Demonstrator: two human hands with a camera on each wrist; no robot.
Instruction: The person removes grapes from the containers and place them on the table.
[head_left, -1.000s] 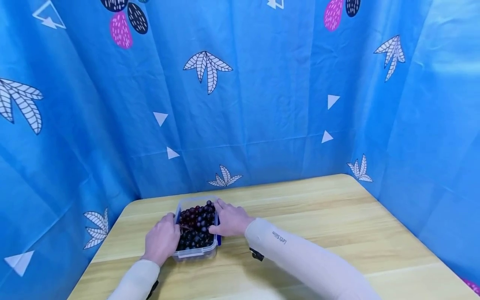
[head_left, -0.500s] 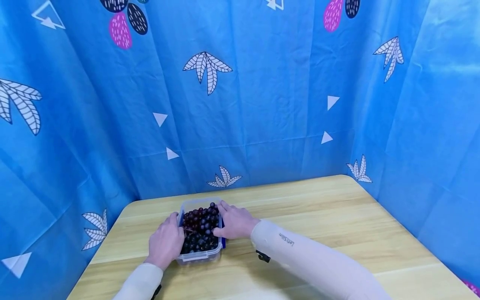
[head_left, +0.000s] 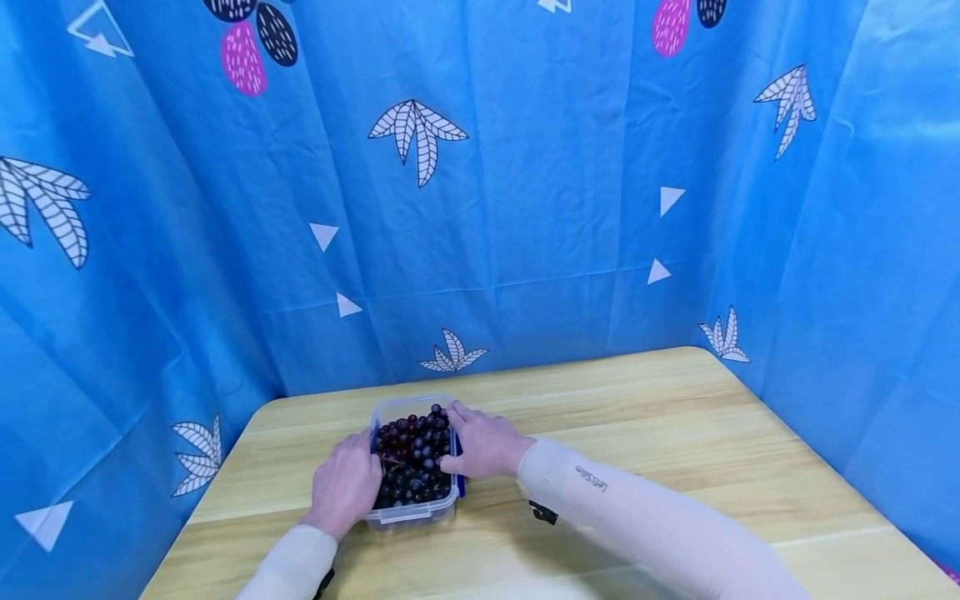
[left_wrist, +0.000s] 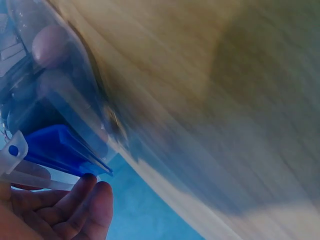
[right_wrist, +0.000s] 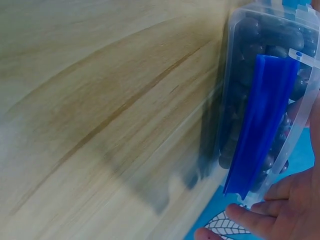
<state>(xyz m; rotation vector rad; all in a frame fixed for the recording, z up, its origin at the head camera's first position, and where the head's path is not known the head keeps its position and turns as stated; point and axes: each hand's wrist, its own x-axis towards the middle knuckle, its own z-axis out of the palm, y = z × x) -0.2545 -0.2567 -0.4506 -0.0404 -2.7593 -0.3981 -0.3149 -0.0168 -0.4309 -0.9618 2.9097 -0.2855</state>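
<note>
A clear plastic food container [head_left: 408,515] without a lid on top stands on the wooden table, filled with dark purple and reddish grapes [head_left: 416,454]. My left hand [head_left: 348,479] grips its left rim; in the left wrist view those fingers [left_wrist: 95,197] curl up by a blue side clip [left_wrist: 55,147]. At the opposite side, my right hand [head_left: 487,446] holds the right rim, thumb and fingertips over the edge. Another blue clip [right_wrist: 262,125] hangs down along that wall in the right wrist view. Both palms partly hide the container's sides.
The light wooden table [head_left: 637,433] extends far to the right of the container. A blue patterned curtain [head_left: 540,183] surrounds the table at the back and both sides. Pale sleeves [head_left: 637,517] cover both forearms.
The container of grapes has shifted a little to the right across the table, both hands moving along with it. Their hold on the rims looks the same.
</note>
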